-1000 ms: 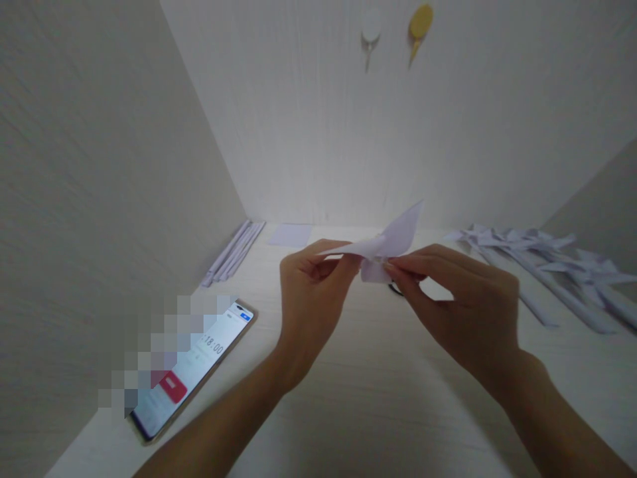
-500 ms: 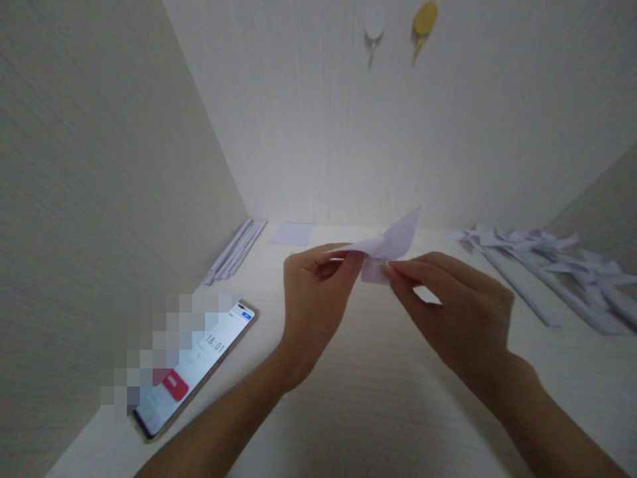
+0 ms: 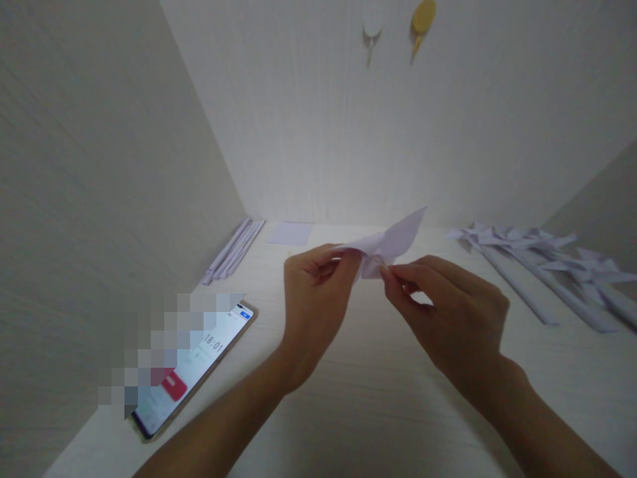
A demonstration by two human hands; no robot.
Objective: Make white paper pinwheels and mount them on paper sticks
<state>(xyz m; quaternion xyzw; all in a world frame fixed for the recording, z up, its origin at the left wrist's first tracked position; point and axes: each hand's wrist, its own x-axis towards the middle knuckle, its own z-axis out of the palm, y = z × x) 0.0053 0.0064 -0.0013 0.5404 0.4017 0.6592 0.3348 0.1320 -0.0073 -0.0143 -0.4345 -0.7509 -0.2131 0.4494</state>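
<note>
A pale lilac paper pinwheel is held up above the table, its blades curving outward. My left hand is closed on its left side, thumb below and fingers partly hidden by the paper. Just under the pinwheel's middle, my right hand pinches with thumb and forefinger. Between those fingertips is a thin, pale bit close to the paper, too small to make out. Finished-looking pinwheels on paper sticks lie to the right of my right hand.
Several rolled paper sticks lie along the left wall, beside a flat paper square. A phone with a lit screen rests at the left. A white hook and a yellow hook are on the back wall.
My right hand has shifted slightly left and its fingertips have dipped a little below the pinwheel's middle. The pinwheel has turned slightly; my left hand keeps its hold.
</note>
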